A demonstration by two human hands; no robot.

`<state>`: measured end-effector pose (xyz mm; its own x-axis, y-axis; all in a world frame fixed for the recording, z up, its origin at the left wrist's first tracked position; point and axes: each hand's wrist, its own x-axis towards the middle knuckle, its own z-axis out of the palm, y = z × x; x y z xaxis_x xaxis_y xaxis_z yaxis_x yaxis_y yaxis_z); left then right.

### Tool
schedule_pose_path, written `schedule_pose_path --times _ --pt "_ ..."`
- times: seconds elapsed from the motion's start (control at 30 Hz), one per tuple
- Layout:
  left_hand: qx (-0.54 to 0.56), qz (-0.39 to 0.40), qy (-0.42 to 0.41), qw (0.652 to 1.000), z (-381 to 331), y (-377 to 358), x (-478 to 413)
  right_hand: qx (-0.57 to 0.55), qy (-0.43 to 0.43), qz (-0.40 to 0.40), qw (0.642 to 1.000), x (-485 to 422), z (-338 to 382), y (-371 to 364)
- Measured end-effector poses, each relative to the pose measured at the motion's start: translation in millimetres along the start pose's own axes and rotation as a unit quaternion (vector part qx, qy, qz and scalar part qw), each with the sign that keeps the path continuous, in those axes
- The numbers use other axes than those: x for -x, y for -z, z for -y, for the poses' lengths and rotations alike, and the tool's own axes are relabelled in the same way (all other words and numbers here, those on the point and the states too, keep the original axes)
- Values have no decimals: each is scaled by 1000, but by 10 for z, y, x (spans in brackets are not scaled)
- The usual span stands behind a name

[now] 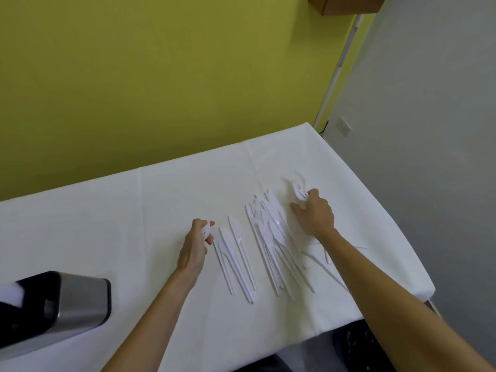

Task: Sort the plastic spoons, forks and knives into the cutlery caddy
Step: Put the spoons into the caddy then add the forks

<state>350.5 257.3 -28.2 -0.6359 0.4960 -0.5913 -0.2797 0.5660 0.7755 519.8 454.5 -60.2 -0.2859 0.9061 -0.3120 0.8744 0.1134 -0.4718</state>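
Note:
A heap of white plastic cutlery (pixel 271 237) lies on the white tablecloth (pixel 107 224), handles toward me. A few knives (pixel 236 253) lie apart in a row to its left. My left hand (pixel 194 245) holds a white plastic piece, seemingly a spoon (pixel 206 231), just left of those knives. My right hand (pixel 315 213) rests on the heap's right side and pinches white forks (pixel 296 187) at their necks. The cutlery caddy (pixel 53 307), black and brushed metal, stands at the near left.
The table runs against a yellow-green wall (pixel 161 76). Its right edge (pixel 397 224) drops off beside a grey wall with a socket (pixel 343 127). A brown box (pixel 346 4) hangs at the top right. Loose pieces (pixel 322 261) lie under my right forearm.

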Motion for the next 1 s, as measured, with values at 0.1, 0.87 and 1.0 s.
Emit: schedule_pose_path --times 0.1,0.87,1.0 --pt "-15 7 9 1000 9 39 26 34 1 -29 999 -15 46 -40" --pt "172 -15 -30 985 -209 122 73 -239 48 28 969 509 139 118" --pt "224 31 -20 974 -316 146 107 -290 52 86 952 806 181 123"
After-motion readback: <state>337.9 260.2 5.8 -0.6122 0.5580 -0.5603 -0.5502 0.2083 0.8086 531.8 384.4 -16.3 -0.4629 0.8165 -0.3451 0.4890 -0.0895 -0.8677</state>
